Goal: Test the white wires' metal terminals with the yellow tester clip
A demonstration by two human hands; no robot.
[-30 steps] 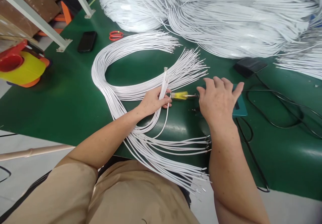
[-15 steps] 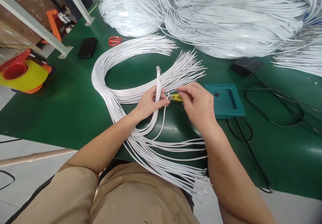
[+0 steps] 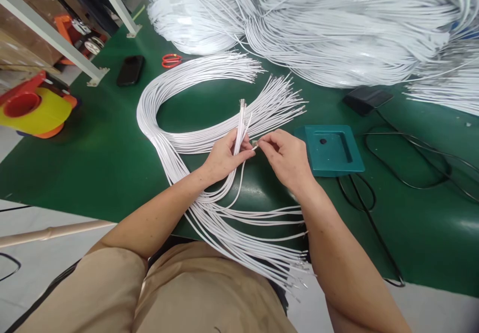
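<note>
My left hand [image 3: 224, 156] is closed around a small bunch of white wires [image 3: 238, 133], whose metal-tipped ends stand up above the fingers. One single wire [image 3: 241, 176] bends up from below to my left thumb, its tip pointing right. At that tip the thumb and forefinger of my right hand [image 3: 284, 156] are pinched together; the other fingers are curled, so the palm is hidden. Beneath my hands a larger bundle of white wires [image 3: 149, 108] curves over the green table, with more loose ends [image 3: 269, 258] fanned at the front edge.
A teal tray-like device [image 3: 355, 148] with black cables lies right of my right hand. Big heaps of white wire [image 3: 337, 34] fill the back. Red-handled scissors [image 3: 171, 61], a black phone-like object [image 3: 130, 71] and a yellow tape roll [image 3: 48, 111] are on the left.
The yellow tool between my right fingers has gone out of sight. My right hand has shifted slightly left, now pinching at the wire's tip. The bunch in my left hand has moved slightly right.
</note>
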